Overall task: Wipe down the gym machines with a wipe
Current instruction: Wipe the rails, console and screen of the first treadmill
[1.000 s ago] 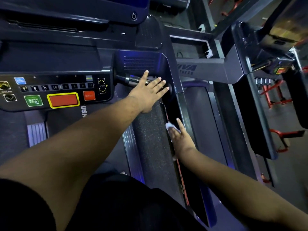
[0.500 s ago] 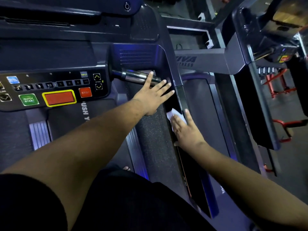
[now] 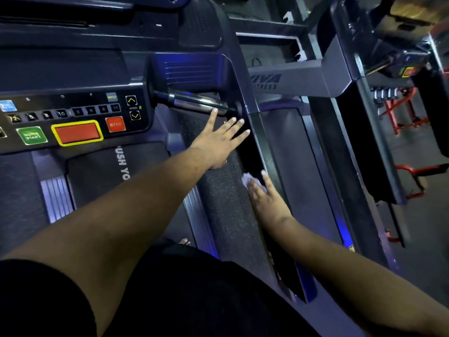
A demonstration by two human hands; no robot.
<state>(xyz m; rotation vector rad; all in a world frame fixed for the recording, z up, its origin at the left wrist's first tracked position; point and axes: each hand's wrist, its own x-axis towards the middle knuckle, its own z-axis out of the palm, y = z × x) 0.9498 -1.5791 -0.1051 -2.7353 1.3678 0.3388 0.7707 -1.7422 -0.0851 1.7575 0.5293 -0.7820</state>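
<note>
I am looking down on a dark treadmill with its console (image 3: pixel 73 117) at the left. My right hand (image 3: pixel 266 194) lies with straight fingers on a small white wipe (image 3: pixel 247 178) and presses it onto the black right side rail (image 3: pixel 263 147). My left hand (image 3: pixel 220 139) is spread flat, fingers straight, just in front of the chrome grip bar (image 3: pixel 194 103). One fingertip reaches the bar. It holds nothing.
A speckled foot strip (image 3: pixel 226 215) runs under both hands, beside the belt deck (image 3: pixel 102 171). A second treadmill (image 3: pixel 291 81) stands close on the right, with red metal frames (image 3: pixel 403 113) on the floor beyond it. My dark shorts fill the bottom.
My right hand slid the wipe forward along the rail, then back a little. My left hand drew back from on top of the chrome bar to just in front of it.
</note>
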